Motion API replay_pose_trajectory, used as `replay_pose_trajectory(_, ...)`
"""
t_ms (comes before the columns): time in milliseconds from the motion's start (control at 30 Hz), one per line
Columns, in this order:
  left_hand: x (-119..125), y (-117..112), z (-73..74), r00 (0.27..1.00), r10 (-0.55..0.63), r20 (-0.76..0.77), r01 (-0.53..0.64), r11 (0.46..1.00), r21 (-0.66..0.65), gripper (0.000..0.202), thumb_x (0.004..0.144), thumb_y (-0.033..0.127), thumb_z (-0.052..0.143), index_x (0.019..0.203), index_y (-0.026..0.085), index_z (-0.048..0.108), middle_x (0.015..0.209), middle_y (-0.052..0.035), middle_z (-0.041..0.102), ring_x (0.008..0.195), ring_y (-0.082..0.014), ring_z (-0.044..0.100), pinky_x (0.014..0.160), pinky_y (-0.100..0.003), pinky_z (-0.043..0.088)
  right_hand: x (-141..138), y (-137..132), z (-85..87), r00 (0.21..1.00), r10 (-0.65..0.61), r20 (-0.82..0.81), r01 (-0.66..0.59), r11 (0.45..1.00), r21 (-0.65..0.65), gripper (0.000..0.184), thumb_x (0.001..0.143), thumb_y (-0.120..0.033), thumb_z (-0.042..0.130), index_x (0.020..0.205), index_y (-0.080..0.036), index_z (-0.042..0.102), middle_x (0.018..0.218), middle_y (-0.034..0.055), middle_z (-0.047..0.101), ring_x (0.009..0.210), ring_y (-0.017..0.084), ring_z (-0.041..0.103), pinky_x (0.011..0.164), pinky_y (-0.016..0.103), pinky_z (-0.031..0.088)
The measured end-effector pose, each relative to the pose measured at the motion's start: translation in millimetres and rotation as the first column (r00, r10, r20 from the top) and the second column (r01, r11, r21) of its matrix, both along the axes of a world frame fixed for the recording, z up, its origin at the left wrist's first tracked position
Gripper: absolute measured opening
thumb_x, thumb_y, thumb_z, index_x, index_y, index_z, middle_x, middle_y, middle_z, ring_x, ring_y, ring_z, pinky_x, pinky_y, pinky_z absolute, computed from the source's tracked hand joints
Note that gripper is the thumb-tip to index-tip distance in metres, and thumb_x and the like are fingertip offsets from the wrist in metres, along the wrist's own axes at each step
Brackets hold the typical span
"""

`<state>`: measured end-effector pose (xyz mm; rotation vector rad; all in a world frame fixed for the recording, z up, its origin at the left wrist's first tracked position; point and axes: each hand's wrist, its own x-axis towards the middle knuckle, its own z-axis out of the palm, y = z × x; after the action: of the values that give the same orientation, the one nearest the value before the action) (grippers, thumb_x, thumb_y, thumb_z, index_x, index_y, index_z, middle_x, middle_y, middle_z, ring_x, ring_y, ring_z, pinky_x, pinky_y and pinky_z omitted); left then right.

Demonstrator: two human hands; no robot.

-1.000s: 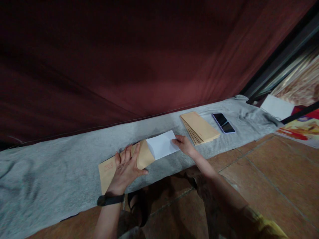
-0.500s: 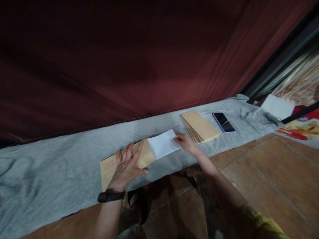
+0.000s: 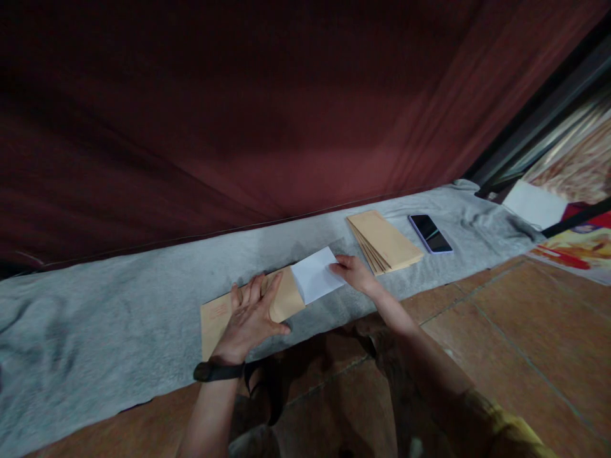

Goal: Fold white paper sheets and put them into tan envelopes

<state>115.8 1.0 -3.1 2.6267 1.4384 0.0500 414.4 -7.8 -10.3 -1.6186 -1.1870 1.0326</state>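
Note:
A brown envelope (image 3: 217,316) lies on the grey cloth (image 3: 119,318). My left hand (image 3: 251,316) rests flat on it with fingers spread, holding its open end. A folded white paper (image 3: 315,278) sticks out of the envelope's mouth to the right. My right hand (image 3: 353,273) pinches the paper's right end. A dark watch band sits on my left wrist.
A stack of brown envelopes (image 3: 384,240) lies right of my right hand, with a dark phone (image 3: 430,233) beyond it. A dark red curtain (image 3: 238,114) hangs behind the cloth. Tiled floor (image 3: 515,331) lies in front. White paper (image 3: 533,205) and a colourful print sit far right.
The white paper has slid left, further into the brown envelope, so less of it shows. Both hands stay on their ends.

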Motion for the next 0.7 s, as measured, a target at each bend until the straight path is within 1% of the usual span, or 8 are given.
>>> replay_pose_trajectory(100,6,-3,1.5,1.000,0.003,0.003,-0.003,1.000,-0.021,0.119,0.060,0.056,0.079,0.158,0.030,0.016,0.159,-0.0171,0.029,0.147,-0.0400,0.028,0.119,-0.062,-0.001,-7,-2,-3.5,0.991,0.104,-0.080,-0.103,0.995,0.012,0.025,0.074,-0.041,0.067,0.077,-0.016,0.069,0.062,0.0025,0.060,0.057,0.016,0.049,0.052,0.029,0.039)
replay_pose_trajectory(233,17,-6,5.7,1.000,0.006,-0.019,-0.007,0.999,-0.053,0.117,0.060,0.058,0.078,0.157,0.030,0.019,0.158,-0.0168,0.031,0.147,-0.0409,0.026,0.118,-0.062,-0.001,-11,-7,-8.7,0.991,0.098,-0.096,-0.103,0.993,-0.049,0.023,0.074,-0.040,0.064,0.073,-0.018,0.069,0.059,0.0018,0.060,0.056,0.016,0.048,0.050,0.028,0.037)
replay_pose_trajectory(333,22,-7,5.9,1.000,0.001,-0.022,-0.003,0.998,-0.056,0.117,0.059,0.059,0.079,0.157,0.031,0.020,0.157,-0.0171,0.033,0.147,-0.0411,0.026,0.118,-0.062,-0.001,-10,-10,-11.7,0.983,0.129,-0.130,-0.137,0.989,-0.053,0.019,0.074,-0.036,0.062,0.073,-0.018,0.069,0.064,0.0016,0.062,0.057,0.016,0.050,0.053,0.029,0.039)
replay_pose_trajectory(500,27,-8,1.1,1.000,-0.008,-0.018,0.007,0.999,-0.045,0.119,0.057,0.062,0.080,0.156,0.032,0.022,0.156,-0.0176,0.033,0.147,-0.0401,0.026,0.118,-0.062,-0.003,-8,-12,-15.5,0.981,0.157,-0.113,-0.165,0.984,-0.068,0.015,0.073,-0.032,0.063,0.075,-0.018,0.069,0.064,-0.0009,0.063,0.059,0.016,0.053,0.058,0.029,0.042)
replay_pose_trajectory(600,29,-8,-2.3,1.000,-0.014,0.002,0.014,0.998,-0.065,0.119,0.057,0.064,0.079,0.156,0.033,0.022,0.157,-0.0167,0.032,0.147,-0.0401,0.026,0.119,-0.061,-0.004,-2,-13,-19.1,0.982,0.164,-0.089,-0.173,0.980,-0.098,0.018,0.074,-0.033,0.062,0.079,-0.019,0.070,0.066,-0.0015,0.064,0.062,0.017,0.056,0.061,0.029,0.044)
replay_pose_trajectory(700,31,-9,-5.9,0.999,-0.030,0.030,0.032,0.997,-0.071,0.120,0.057,0.065,0.079,0.157,0.032,0.020,0.158,-0.0165,0.030,0.147,-0.0405,0.026,0.119,-0.061,-0.004,6,-16,-22.5,0.982,0.155,-0.111,-0.172,0.971,-0.165,0.023,0.075,-0.037,0.060,0.081,-0.018,0.071,0.069,0.0002,0.068,0.065,0.018,0.059,0.065,0.030,0.046)
